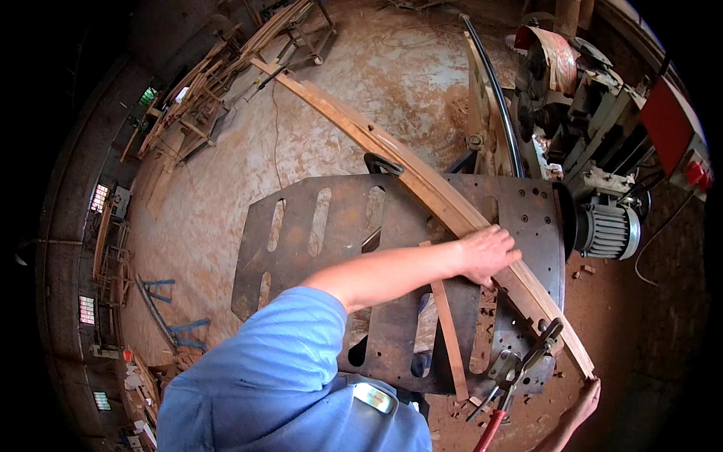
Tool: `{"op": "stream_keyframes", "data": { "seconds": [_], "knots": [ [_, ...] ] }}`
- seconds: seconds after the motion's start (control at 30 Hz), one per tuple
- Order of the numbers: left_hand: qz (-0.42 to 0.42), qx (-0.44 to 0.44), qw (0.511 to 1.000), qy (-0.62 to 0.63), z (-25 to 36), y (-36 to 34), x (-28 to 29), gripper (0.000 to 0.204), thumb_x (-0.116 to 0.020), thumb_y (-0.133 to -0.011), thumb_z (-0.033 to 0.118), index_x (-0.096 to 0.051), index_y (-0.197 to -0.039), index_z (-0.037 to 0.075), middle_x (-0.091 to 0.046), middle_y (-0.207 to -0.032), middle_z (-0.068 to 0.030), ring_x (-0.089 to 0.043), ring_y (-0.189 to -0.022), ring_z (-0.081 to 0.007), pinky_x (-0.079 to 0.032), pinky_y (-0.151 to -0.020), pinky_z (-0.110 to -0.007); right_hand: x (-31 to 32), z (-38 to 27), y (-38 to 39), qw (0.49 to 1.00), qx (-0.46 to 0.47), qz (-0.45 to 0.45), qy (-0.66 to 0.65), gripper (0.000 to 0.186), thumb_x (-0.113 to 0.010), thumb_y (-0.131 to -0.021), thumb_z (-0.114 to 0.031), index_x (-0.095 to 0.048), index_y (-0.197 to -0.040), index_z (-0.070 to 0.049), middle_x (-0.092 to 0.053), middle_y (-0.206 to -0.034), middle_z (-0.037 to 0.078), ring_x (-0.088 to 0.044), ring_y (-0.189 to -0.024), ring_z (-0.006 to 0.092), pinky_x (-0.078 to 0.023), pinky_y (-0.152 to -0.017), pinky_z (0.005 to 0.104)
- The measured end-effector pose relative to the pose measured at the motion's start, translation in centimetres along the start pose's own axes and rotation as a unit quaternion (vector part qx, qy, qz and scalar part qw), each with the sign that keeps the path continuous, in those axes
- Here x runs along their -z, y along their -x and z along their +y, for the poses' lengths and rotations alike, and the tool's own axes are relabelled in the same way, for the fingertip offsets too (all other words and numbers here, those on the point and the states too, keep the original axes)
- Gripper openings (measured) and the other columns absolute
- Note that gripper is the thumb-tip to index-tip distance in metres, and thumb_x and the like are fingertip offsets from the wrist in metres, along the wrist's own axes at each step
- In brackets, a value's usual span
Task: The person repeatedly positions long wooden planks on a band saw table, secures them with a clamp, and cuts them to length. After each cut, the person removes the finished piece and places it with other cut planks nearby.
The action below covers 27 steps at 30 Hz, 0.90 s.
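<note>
A long, slightly bowed wooden beam (pixel 452 202) lies slantwise across a dark slotted metal table (pixel 301 226), its far end reaching out over the floor. My left hand (pixel 488 255) is closed over the beam near its middle, fingers across the top and thumb on the near side. At the beam's near right end, past the table edge, my right hand (pixel 584 401) grips the tip; part of its fingers is hidden. Between the hands, a toggle clamp (pixel 531 358) with a red handle stands against the beam. A thin wooden strip (pixel 449 343) lies on the table nearer me.
An electric motor (pixel 611 231) sits off the table's right edge, below a red switch box (pixel 689 169). Machinery with a reddish guard (pixel 553 56) stands at the far right. Stacked timber (pixel 199 94) fills the far left, with blue trestle legs (pixel 184 328) below. Wood scraps litter the floor.
</note>
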<state>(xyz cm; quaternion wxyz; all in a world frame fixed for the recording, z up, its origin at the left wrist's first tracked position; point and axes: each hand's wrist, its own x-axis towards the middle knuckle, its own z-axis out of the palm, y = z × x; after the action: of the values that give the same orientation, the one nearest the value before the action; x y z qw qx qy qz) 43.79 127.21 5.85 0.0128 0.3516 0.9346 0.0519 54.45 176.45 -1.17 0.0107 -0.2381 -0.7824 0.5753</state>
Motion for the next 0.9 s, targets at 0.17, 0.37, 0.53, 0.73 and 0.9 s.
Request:
{"op": "stream_keyframes", "data": {
  "seconds": [0.17, 0.37, 0.53, 0.73, 0.9],
  "knots": [
    [-0.016, 0.055, 0.998, 0.02, -3.3, 2.0, 0.7, 0.077, -0.082, -0.058, 0.046, -0.055, -0.113, 0.0, -0.057, -0.101, -0.0164, -0.053, -0.1, -0.0318, -0.042, -0.091, -0.042, -4.4, -2.4, 1.7, 0.999, 0.01, -0.045, -0.018, 0.044, -0.045, -0.101, -0.035, -0.059, -0.118, 0.002, -0.062, -0.112, 0.008, -0.055, -0.103, 0.016, -0.039, -0.095, 0.0314],
    [-0.029, 0.07, 0.997, 0.0, -5.8, 3.6, 1.2, 0.08, -0.083, -0.055, 0.047, -0.055, -0.114, 0.0, -0.057, -0.101, -0.0168, -0.053, -0.099, -0.0334, -0.042, -0.092, -0.043, -7.5, -4.9, 3.0, 0.996, 0.013, -0.088, -0.022, 0.046, -0.044, -0.1, -0.038, -0.061, -0.116, 0.002, -0.063, -0.11, 0.009, -0.055, -0.104, 0.0159, -0.04, -0.095, 0.0323],
    [-0.043, 0.083, 0.996, -0.006, -7.4, 4.4, 1.3, 0.081, -0.083, -0.054, 0.048, -0.055, -0.113, 0.0, -0.057, -0.101, -0.0172, -0.054, -0.1, -0.0339, -0.043, -0.092, -0.043, -9.0, -5.5, 3.4, 0.998, 0.0, -0.064, -0.016, 0.049, -0.044, -0.101, -0.039, -0.059, -0.122, 0.002, -0.063, -0.111, 0.009, -0.055, -0.105, 0.0166, -0.04, -0.096, 0.0323],
    [-0.02, 0.08, 0.996, -0.016, -7.9, 5.0, 1.4, 0.081, -0.083, -0.054, 0.048, -0.056, -0.112, -0.001, -0.058, -0.1, -0.0172, -0.054, -0.1, -0.0341, -0.043, -0.092, -0.042, -9.8, -5.6, 3.5, 0.995, -0.009, -0.091, -0.044, 0.049, -0.044, -0.101, -0.037, -0.056, -0.125, 0.003, -0.062, -0.118, 0.011, -0.057, -0.108, 0.0193, -0.043, -0.096, 0.0325],
    [-0.037, 0.076, 0.996, 0.0, -8.7, 4.8, 1.3, 0.074, -0.082, -0.054, 0.043, -0.056, -0.107, -0.001, -0.058, -0.1, -0.0187, -0.054, -0.099, -0.0356, -0.044, -0.09, -0.044, -10.2, -6.8, 3.8, 0.994, -0.001, -0.1, -0.037, 0.045, -0.042, -0.102, -0.031, -0.055, -0.127, 0.003, -0.058, -0.125, 0.016, -0.053, -0.12, 0.0234, -0.039, -0.104, 0.0351]
  ]
}}
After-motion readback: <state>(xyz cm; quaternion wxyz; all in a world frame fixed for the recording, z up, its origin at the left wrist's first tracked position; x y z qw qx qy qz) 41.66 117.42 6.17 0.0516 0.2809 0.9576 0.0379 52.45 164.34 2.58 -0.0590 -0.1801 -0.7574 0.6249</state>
